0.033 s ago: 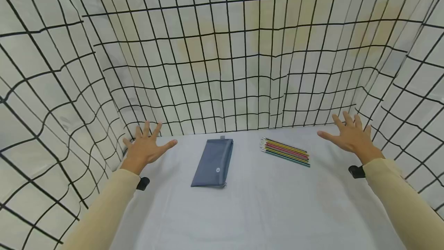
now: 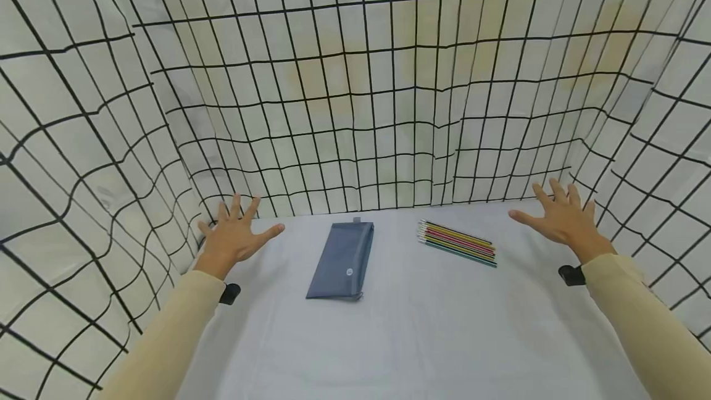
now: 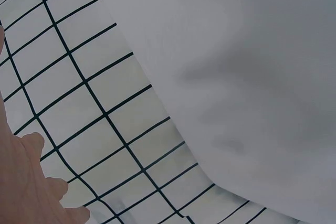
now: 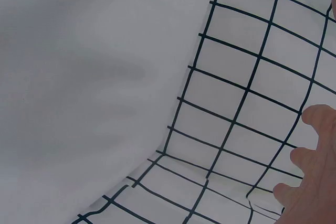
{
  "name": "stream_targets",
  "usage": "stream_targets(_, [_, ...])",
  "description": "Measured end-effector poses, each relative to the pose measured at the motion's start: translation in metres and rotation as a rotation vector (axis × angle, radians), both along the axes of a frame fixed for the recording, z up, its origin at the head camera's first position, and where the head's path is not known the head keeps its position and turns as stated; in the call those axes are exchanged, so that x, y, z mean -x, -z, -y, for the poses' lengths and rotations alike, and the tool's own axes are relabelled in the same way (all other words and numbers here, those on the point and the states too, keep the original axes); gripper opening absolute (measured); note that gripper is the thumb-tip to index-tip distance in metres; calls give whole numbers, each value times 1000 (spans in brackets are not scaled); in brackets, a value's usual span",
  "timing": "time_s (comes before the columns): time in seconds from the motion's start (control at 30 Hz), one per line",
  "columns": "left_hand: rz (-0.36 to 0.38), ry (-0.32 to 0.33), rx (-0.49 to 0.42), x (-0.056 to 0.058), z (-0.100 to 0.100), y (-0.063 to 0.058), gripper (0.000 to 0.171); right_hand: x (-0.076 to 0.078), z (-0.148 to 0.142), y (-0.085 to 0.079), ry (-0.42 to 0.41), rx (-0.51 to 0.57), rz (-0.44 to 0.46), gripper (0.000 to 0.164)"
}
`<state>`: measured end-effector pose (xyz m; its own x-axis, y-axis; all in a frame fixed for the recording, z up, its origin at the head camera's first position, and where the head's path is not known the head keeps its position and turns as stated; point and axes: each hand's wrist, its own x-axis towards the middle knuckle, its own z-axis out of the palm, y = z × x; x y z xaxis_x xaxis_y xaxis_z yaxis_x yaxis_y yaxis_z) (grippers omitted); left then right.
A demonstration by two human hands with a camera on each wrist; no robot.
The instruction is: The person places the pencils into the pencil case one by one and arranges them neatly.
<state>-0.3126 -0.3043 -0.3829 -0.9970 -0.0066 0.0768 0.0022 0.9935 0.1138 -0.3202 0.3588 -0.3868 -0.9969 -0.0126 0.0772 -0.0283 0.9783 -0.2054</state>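
Note:
My left hand [image 2: 230, 239] is held with fingers spread over the left side of the white table, nothing in it. Nearest to it lies a flat blue-grey zip pouch [image 2: 340, 261], its zipper along the right side. Over at the right, my right hand [image 2: 563, 218] is likewise spread and holds nothing. Between the pouch and that hand lies a row of colored pencils [image 2: 457, 243], side by side and slanting down to the right. Each wrist view catches only part of a hand, the left fingers [image 3: 34, 145] and the right fingers [image 4: 317, 119], with the tabletop below.
White cloth walls with a black grid [image 2: 378, 110] stand behind the table and on both sides, close to each hand. The white tabletop [image 2: 400, 338] runs toward the front. A black wrist strap device [image 2: 229, 294] sits under the left wrist, another [image 2: 571, 275] under the right.

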Motion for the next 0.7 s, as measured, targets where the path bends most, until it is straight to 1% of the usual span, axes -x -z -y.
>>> stream_targets(0.2, [-13, 1, -4, -2, 0, 0, 108, -2, 1, 2, -3, 11, -5, 111])
stream_targets(0.43, [-25, 0, -8, -4, -1, -5, 108, -1, 1, 0, -10, -8, -20, 110])
stream_targets(0.7, [-32, 21, -1, -9, -6, -5, 107, -8, 5, -4, -13, -11, -23, 110])
